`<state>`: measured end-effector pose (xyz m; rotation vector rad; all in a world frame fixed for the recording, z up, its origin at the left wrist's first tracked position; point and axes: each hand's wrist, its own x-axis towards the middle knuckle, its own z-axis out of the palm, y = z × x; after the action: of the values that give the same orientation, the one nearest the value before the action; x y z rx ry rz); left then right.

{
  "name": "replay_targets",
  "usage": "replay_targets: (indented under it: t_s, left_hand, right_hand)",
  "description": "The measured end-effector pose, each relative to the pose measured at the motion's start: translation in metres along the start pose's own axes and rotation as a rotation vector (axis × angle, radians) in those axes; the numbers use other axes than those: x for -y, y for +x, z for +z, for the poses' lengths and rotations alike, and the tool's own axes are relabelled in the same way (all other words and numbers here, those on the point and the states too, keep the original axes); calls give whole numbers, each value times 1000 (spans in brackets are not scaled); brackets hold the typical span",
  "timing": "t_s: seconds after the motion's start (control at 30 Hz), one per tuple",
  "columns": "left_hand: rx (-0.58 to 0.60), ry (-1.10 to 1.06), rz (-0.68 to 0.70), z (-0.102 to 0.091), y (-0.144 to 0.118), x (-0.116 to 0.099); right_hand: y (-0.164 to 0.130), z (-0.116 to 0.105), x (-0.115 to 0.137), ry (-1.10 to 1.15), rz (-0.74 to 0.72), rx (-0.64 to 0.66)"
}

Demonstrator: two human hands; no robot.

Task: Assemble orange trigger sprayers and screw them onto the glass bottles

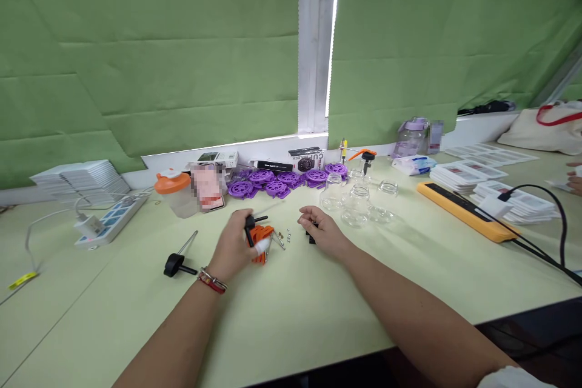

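Note:
My left hand (233, 241) grips a black plastic part (250, 224) with a short black stem and a thin metal rod. White wrapping covers its thumb. Just beyond lie orange plastic pieces (262, 234), with metal screws (278, 240) and several tiny nuts (288, 234) to their right. Curved over small black pieces (311, 237) on the table is my right hand (326, 231), its thumb and fingers apart; the palm side is hidden. A second black part with a rod (174, 264) rests left of my left wrist.
Purple wheel-like pieces (276, 187) lie along the back. Clear glass jars (356, 209) stand right of centre. An orange-lidded cup (175, 194) and a white power strip (109, 223) are at left, an orange-black power strip (464, 212) at right. Another person's hand (575, 179) shows far right.

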<state>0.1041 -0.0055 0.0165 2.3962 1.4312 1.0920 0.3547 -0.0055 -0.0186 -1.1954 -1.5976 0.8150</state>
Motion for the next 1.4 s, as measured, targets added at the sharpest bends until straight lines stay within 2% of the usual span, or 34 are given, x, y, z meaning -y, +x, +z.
replay_targets:
  t_s: [0.07, 0.1, 0.17, 0.27, 0.43, 0.7, 0.83, 0.9, 0.97, 1.07, 1.13, 1.23, 1.4]
  left_hand:
    - [-173, 206, -186, -14, 5, 10]
    - [-216, 316, -302, -21, 7, 16]
    - [-157, 519, -486, -35, 10, 28]
    - [39, 694, -627, -47, 10, 42]
    - [261, 764, -691, -46, 8, 46]
    - [370, 792, -721, -46, 6, 47]
    - [373, 795, -699, -48, 5, 42]
    - [343, 787, -630, -44, 5, 37]
    - [283, 764, -474, -36, 6, 32]
    - [175, 730, -171, -16, 9, 31]
    - [188, 721, -60, -3, 11, 34]
    - [276, 704, -18, 8, 13, 41]
    - [310, 721, 8, 3, 14, 41]
  right_hand:
    - [0, 0, -3, -14, -1, -5]
    - [1, 1, -5, -35, 4, -6]
    - [2, 0, -9, -89, 12, -8]
    - [3, 0, -11, -167, 28, -4]
    - [3, -2, -5, -283, 26, 4]
    - [-5, 15, 9, -594, -268, 163]
    - [-8, 26, 7, -721, -357, 295]
    - [-8, 30, 6, -774, -365, 337]
    - [-8, 31, 5, -800, -374, 346]
    - [-8, 31, 6, -792, -393, 322]
    - [-8, 30, 6, -775, -400, 302]
    - [-6, 30, 5, -759, -404, 271]
    - [-4, 31, 3, -750, -395, 244]
